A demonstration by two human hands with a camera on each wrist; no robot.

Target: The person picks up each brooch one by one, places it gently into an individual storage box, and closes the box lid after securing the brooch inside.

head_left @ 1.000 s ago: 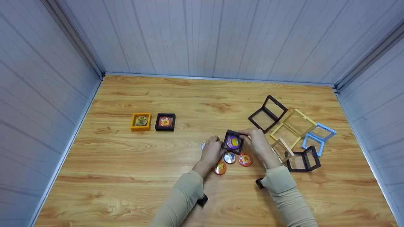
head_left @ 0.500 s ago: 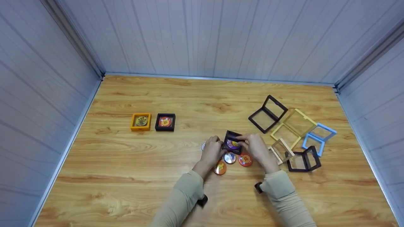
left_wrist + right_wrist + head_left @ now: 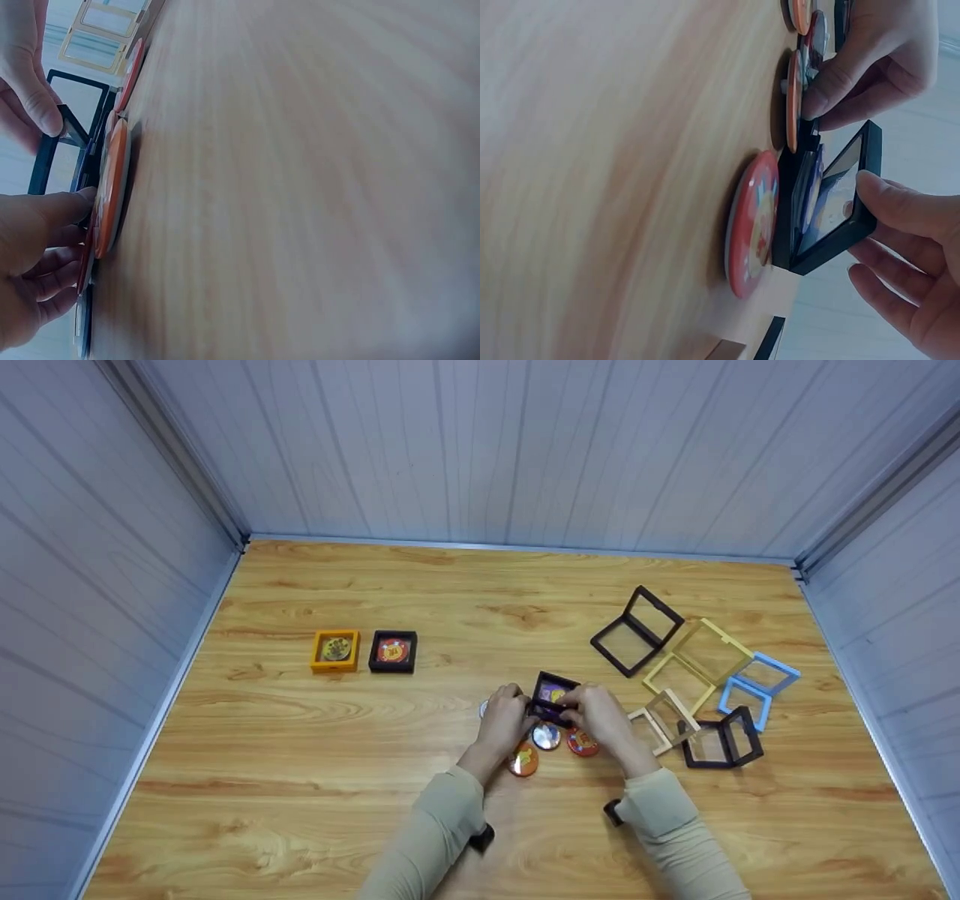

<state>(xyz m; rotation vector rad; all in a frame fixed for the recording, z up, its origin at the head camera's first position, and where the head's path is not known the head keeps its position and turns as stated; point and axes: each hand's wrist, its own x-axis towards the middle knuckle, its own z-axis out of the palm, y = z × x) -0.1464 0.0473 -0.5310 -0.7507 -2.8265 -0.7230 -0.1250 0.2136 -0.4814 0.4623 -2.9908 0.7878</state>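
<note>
A small black display frame (image 3: 541, 678) holds a purple round badge (image 3: 550, 692). My left hand (image 3: 504, 724) grips its left side, thumb at the near corner. With thumb and fingers my right hand (image 3: 606, 720) pinches the edge of the frame's lid (image 3: 832, 251), which stands tilted over the badge. Close in front lie an orange badge (image 3: 523, 759), a shiny blue-and-white badge (image 3: 546, 736) and a red badge (image 3: 583, 742). Another badge (image 3: 483, 708) is mostly hidden behind my left hand.
Opened frames stand at right: black (image 3: 628, 647), yellow (image 3: 679, 682), blue (image 3: 744, 701), beige (image 3: 660, 731) and a smaller black one (image 3: 709, 744). At left sit an orange frame (image 3: 335, 666) and a black frame (image 3: 392, 666), each with a badge inside. Pale panel walls (image 3: 480, 450) enclose the table.
My right hand has moved left and nearer the person, from the frame's right edge onto its lid. The lid now leans over the badge. My left hand has stayed in place.
</note>
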